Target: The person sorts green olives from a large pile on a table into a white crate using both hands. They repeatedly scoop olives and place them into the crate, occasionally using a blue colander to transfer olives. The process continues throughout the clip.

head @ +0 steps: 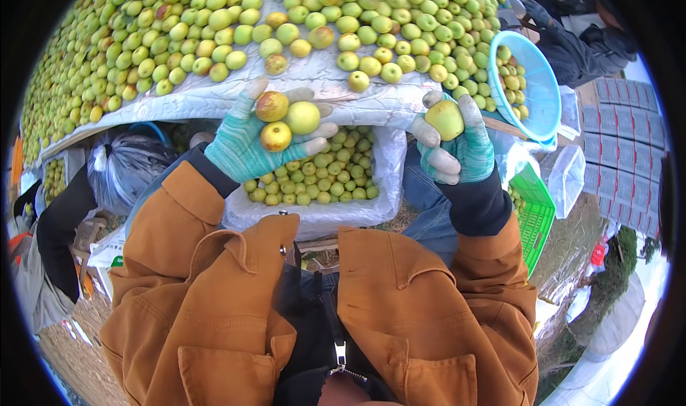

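Note:
My left hand (244, 141), in a teal knit glove with pale fingertips, is palm up and cups three small apple-like fruits. Two are yellow with red-brown patches, a blotched fruit (271, 106) and a yellow fruit (276, 136); beside them lies a plain green fruit (303, 118). A single yellow-green fruit (444, 120) is held between the thumb and fingers of my right hand (461, 143), gloved the same way. Below and between my hands stands a crate lined with clear plastic (390, 178), holding many green fruits (321, 178).
A padded cloth-covered table (343, 92) bears a large heap of fruit (187, 31). At its right edge a blue plastic basket (546, 95) tilts with fruit inside. Further right are a green crate (536, 224) and stacked grey boxes (621, 149). Other people sit at left (64, 229) and upper right (579, 47).

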The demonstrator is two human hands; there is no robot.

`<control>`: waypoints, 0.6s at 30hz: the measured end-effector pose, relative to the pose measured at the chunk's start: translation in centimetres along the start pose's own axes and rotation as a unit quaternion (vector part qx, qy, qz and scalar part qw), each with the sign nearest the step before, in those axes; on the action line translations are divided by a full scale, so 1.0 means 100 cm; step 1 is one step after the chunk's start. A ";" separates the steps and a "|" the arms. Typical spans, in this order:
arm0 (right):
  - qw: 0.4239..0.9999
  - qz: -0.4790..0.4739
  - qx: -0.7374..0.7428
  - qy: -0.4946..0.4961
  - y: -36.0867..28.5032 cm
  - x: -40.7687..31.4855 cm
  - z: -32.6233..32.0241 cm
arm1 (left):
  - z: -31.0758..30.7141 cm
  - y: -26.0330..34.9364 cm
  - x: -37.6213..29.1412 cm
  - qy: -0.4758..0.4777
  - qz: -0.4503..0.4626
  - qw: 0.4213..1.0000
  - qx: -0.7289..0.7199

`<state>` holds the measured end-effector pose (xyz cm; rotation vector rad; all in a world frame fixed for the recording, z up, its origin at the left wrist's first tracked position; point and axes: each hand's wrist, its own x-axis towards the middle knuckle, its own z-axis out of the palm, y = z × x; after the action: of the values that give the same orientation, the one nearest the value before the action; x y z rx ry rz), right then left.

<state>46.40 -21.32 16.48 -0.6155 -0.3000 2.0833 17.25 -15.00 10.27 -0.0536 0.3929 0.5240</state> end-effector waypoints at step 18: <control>0.729 -0.142 -0.670 -0.014 0.078 0.079 -0.008 | -0.033 -0.005 -0.009 0.121 0.038 0.977 0.170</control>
<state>37.63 -19.02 9.98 -1.2271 -1.8640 1.2670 15.62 -16.35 7.58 0.2311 0.7199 0.5219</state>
